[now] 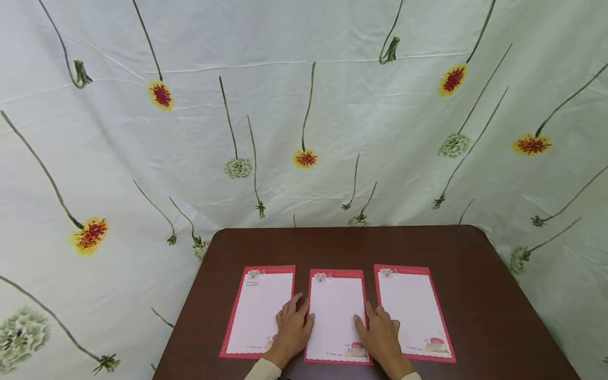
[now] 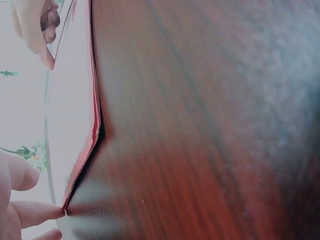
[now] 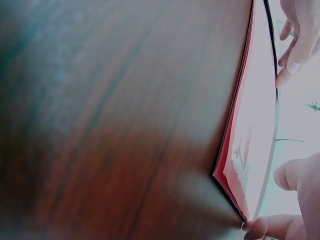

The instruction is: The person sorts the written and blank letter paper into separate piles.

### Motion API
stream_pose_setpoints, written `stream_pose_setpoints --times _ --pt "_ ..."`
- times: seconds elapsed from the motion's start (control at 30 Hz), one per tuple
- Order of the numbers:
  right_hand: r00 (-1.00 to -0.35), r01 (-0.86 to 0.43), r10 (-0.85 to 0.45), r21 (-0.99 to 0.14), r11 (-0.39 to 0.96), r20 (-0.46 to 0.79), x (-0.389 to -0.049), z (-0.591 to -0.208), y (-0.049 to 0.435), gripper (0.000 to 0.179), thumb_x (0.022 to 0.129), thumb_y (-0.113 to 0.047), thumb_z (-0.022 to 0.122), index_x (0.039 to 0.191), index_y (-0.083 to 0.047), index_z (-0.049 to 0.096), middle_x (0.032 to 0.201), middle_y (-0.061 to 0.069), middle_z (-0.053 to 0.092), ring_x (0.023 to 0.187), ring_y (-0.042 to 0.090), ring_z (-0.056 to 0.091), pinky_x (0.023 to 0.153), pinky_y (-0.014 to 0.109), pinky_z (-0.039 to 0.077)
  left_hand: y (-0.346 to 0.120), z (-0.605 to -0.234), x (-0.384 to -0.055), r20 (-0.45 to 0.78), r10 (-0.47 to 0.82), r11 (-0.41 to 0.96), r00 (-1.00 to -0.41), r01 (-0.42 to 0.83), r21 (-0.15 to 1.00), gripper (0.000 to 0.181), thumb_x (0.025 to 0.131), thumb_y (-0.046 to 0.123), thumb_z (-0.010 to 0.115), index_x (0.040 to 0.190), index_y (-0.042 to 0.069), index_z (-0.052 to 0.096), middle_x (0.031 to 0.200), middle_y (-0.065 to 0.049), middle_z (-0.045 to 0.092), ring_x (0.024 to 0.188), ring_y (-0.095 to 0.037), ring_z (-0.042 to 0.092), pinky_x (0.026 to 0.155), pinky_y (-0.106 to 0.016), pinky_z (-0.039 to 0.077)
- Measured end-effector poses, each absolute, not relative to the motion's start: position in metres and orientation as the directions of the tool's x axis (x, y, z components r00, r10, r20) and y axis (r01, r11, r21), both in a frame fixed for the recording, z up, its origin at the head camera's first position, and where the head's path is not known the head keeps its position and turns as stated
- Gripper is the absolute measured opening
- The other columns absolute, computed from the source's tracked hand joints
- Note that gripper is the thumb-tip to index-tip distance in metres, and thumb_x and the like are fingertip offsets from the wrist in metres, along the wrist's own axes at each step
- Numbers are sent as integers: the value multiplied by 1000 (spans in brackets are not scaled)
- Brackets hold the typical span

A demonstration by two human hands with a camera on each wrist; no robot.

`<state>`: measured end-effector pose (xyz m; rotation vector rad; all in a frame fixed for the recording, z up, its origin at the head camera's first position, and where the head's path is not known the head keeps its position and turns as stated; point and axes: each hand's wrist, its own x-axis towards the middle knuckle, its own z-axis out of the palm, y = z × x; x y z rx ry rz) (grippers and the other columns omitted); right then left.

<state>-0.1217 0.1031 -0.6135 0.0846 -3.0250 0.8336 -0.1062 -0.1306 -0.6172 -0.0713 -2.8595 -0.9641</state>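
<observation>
Three red-bordered sheets of white writing paper lie in a row on the table. My left hand rests between the left sheet and the middle sheet, its fingertips at the middle one's left edge. On the opposite edge lies my right hand, between that sheet and the right sheet, whose lower left it partly covers. Fingers of both hands look relaxed and spread. In each wrist view, a fingertip touches the edge of the middle sheet, which looks like a thin stack.
A dark brown wooden table with rounded far corners bears the sheets. Behind it and at both sides hangs a pale cloth printed with flowers. Small dark writing shows at the left sheet's far end.
</observation>
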Motion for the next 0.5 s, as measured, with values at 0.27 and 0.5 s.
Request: stream_pose_setpoints --times 0.27,0.5 --pt "-994 -101 -65 -495 863 90 -120 -616 100 61 96 -33 73 138 10 62 90 9 56 85 28 59 75 47 34 -131 -614 -106 78 13 797 -997 57 601 48 103 22 61 141 -6 62 158 -22 45 140 -45 41 103 -67 28" --pt "-992 -94 -37 -524 846 118 -119 -615 99 57 96 -29 74 139 7 63 103 14 59 96 29 60 75 45 35 -130 -615 -105 135 -3 786 -991 81 613 43 103 16 61 141 -3 63 152 -22 51 135 -45 46 101 -65 32"
